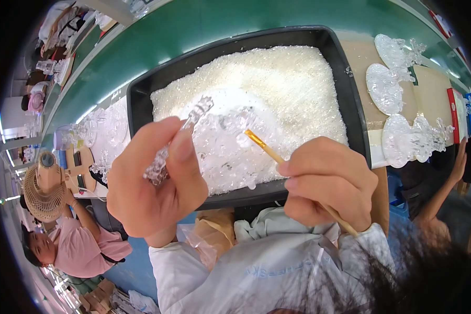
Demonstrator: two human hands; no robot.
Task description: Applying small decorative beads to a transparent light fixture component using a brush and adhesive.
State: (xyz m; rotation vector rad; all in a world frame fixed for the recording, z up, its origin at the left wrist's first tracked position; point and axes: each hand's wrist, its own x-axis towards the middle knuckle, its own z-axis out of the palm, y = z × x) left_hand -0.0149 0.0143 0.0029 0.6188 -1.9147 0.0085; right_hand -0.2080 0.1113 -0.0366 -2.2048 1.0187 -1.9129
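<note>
My left hand (154, 175) pinches a small clear, ridged plastic-looking piece (199, 109) between thumb and forefinger, its end pointing up and away. More clear faceted material (157, 168) shows within the curl of that hand; I cannot tell whether it is the same piece. A thin paintbrush (267, 146) with a wooden handle and golden ferrule is gripped in my right hand (327, 183), its tip angled up and left, apart from the pinched piece. Below both hands, a white and clear glittery mass (230, 157) lies over the near part of a black tray (357, 112).
Sparkling white granules (277, 68) fill the tray. To its right, several white round pieces with clear figures (386, 89) lie on cardboard. Clear pieces (102, 125) crowd the left side, near a fan (46, 183). A person in pink (81, 243) sits left; another person's arm (445, 183) is right.
</note>
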